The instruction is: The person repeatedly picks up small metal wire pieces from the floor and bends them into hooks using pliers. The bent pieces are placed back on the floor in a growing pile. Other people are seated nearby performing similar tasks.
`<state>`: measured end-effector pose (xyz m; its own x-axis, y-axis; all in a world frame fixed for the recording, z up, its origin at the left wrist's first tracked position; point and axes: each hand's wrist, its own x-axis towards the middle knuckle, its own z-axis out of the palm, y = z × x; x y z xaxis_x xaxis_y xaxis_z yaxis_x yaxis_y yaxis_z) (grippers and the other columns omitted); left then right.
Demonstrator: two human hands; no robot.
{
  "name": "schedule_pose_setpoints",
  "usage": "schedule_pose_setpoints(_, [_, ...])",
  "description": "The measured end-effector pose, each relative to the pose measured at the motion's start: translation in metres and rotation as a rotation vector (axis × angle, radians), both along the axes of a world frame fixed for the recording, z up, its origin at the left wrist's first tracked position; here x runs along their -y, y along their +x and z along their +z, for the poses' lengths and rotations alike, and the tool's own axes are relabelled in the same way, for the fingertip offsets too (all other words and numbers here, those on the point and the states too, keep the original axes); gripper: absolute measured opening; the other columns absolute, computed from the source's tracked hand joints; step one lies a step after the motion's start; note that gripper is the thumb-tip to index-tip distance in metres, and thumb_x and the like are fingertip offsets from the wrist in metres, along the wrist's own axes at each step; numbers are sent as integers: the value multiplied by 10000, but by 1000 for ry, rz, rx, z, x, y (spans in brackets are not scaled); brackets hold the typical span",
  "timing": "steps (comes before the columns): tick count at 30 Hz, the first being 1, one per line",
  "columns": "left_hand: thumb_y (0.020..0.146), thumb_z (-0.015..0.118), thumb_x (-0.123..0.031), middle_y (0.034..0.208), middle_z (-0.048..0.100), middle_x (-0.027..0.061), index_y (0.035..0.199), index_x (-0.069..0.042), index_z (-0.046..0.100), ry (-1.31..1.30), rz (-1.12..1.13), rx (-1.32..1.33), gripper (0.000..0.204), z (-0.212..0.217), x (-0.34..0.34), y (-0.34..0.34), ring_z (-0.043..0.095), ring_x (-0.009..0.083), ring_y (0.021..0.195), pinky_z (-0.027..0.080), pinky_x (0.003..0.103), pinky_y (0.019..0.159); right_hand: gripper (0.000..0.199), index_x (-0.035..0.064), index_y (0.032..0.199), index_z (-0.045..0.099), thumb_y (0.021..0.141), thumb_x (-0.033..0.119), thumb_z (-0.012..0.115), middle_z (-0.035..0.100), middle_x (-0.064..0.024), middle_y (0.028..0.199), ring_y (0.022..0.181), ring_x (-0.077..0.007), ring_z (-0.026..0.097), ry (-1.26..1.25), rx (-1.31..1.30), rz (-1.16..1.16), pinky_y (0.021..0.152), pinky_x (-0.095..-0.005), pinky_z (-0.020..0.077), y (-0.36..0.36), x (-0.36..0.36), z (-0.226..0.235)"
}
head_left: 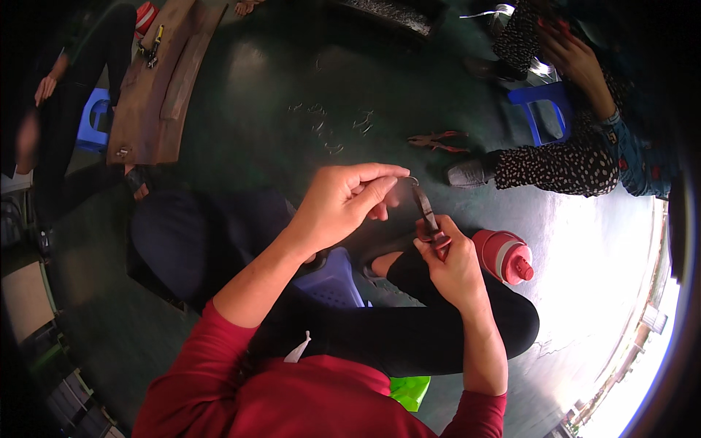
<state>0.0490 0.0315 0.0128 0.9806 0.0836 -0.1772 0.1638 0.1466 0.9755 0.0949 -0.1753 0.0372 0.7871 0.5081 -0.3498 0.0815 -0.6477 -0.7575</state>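
My left hand (339, 201) pinches a short, thin curved piece of wire (414, 179) between thumb and fingertips. My right hand (457, 269) is wrapped round the red handles of a pair of pliers (425, 207), pointing up and away from me. The jaw tips meet the wire right beside my left fingertips. Whether the jaws are fully closed on it is too small to tell. Both hands are held above my lap, over the dark green floor (270, 102).
Loose wire bits (318, 120) and another pair of pliers (438, 141) lie ahead on the floor. A red jug (504, 255) stands by my right knee. A wooden bench (146, 109) is at left. Co-workers sit left and right, near blue stools (542, 109).
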Motion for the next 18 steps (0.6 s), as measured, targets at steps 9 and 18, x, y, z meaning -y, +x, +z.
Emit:
schedule_pose_setpoints(9, [970, 548, -116, 687, 596, 1, 1098, -36, 687, -37, -34, -64, 205, 0, 4, -1, 515, 39, 597, 389, 193, 517, 236, 19, 1067, 592, 843, -56, 607, 650, -134, 863, 755, -207, 653, -18, 82, 90, 714, -293, 491, 1, 9, -4])
schedule_pose_setpoints(18, [971, 561, -193, 705, 628, 17, 978, -16, 711, 316, 26, 100, 233, -15, -6, 3, 552, 60, 657, 421, 217, 576, 447, 100, 1066, 621, 668, -102, 586, 590, -90, 885, 844, -316, 598, -265, 457, 238, 720, -409, 469, 12, 14, 0])
